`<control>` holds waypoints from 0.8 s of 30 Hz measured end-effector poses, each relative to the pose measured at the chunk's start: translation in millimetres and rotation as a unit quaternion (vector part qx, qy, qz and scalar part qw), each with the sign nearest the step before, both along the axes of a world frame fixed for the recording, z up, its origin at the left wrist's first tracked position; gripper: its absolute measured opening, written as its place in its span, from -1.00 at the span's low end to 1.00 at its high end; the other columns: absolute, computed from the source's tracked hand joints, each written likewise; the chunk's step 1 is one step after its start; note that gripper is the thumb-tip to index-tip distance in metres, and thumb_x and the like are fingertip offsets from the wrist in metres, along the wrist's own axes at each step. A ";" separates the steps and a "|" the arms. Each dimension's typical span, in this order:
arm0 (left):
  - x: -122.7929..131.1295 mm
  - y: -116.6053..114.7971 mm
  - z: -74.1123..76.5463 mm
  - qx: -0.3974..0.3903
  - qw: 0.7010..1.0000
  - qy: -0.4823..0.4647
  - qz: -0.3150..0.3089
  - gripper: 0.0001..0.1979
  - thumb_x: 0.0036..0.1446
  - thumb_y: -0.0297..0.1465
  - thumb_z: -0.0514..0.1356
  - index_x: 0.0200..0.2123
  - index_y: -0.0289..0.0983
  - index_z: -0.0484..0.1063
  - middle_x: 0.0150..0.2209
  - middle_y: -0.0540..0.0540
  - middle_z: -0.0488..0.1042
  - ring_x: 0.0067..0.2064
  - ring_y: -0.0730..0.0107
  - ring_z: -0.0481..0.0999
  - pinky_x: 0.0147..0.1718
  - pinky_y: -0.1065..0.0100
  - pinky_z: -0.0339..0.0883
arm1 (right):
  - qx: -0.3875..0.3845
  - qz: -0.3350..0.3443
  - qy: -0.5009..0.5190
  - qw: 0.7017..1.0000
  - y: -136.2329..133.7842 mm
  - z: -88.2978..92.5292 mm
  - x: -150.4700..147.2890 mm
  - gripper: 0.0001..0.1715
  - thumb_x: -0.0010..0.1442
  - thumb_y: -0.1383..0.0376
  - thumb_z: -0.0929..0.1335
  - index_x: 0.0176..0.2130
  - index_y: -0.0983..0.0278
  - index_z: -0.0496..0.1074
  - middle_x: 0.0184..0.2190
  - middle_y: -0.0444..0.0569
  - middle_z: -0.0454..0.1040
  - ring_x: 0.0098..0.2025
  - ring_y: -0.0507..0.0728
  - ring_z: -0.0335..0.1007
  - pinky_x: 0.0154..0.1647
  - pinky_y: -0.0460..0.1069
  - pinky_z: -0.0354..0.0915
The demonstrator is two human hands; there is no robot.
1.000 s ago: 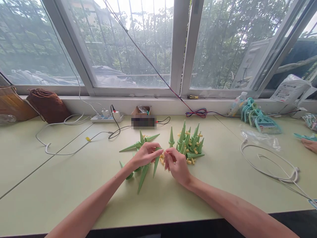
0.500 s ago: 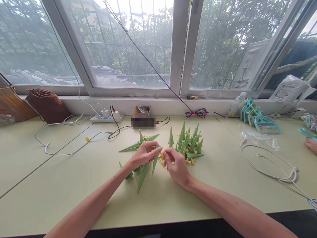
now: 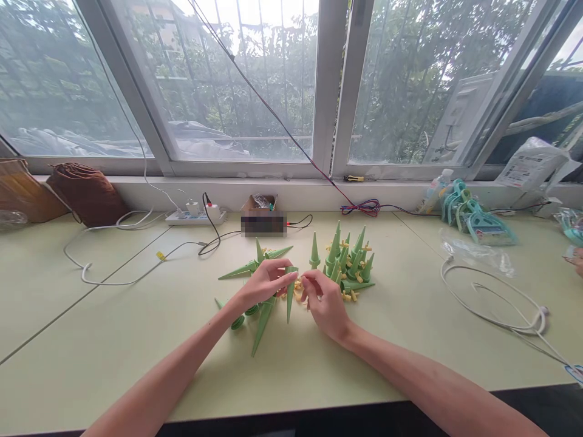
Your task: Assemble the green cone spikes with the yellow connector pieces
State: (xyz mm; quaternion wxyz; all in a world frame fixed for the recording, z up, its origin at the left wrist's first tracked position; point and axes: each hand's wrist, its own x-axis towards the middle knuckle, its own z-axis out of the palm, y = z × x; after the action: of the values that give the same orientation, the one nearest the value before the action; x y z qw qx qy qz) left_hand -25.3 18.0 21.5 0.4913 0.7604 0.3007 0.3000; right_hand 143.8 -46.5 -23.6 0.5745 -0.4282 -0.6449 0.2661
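Note:
My left hand is closed on a green plastic watering spike, whose point hangs down toward the table. Close by on the right, my right hand pinches its thumb and fingers together near the spike's wide end; what they hold is too small to make out. Small yellow valves lie between the two hands. Loose green spikes rest beside and under my left hand, partly hidden by it. Beyond my right hand stands a cluster of green spikes with yellow valves fitted, one lying on its side.
A single spike stands left of the cluster. Behind are a small cardboard box and a power strip. At right lie a coiled white cable, a plastic bag and teal hangers. Another person's hand shows at the right edge.
The spike in my left hand has swung more upright, its tip shifting slightly right. My right hand has barely moved. The other person's hand at the right edge has shifted, and its teal item has moved.

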 end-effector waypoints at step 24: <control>1.5 2.5 -5.4 0.024 1.000 -0.005 0.004 -0.73 0.19 -0.21 0.24 -0.29 -0.34 0.43 -0.57 0.06 0.29 -0.58 0.57 0.29 -0.63 0.52 0.20 | -0.026 0.004 0.008 1.000 1.2 -2.8 1.1 -0.75 0.39 0.18 0.21 -0.26 0.25 0.35 -0.47 -0.14 0.40 -0.60 -0.01 0.30 -0.54 -0.10 0.24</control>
State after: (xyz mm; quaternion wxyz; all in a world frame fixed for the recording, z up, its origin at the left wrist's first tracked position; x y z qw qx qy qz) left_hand -23.8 20.4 16.1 0.4735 0.7692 0.2938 0.3127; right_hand 144.9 -45.3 -26.3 0.5675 -0.4381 -0.6346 0.2886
